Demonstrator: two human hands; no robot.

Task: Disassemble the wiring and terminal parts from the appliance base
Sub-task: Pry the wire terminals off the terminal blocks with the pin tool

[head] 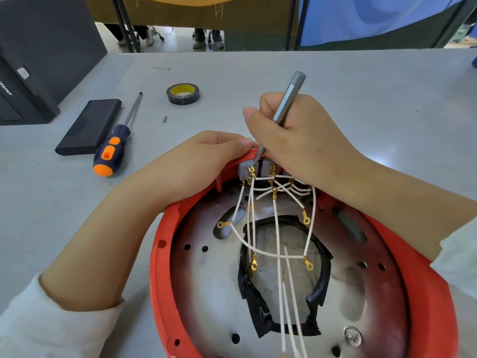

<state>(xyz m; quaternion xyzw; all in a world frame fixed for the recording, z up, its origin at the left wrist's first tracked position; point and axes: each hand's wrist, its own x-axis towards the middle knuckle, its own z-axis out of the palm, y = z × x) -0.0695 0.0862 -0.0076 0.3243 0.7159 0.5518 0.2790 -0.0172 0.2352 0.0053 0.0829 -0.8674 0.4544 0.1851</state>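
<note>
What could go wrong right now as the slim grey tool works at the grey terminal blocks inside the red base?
1. The slim grey metal tool, gripped by the right hand, has its tip at the grey terminal block; a slip could jab the left hand's fingertips holding the red plastic base rim beside it.
2. The white wires with brass ring terminals cross loosely; pulling one may snag others.

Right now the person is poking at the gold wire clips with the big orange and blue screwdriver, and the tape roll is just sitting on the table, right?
Not quite. The orange and blue screwdriver lies untouched on the table. The head view shows the right hand holding a slim grey metal tool, its tip at the gold wire clips. The tape roll does just sit on the table.
</note>
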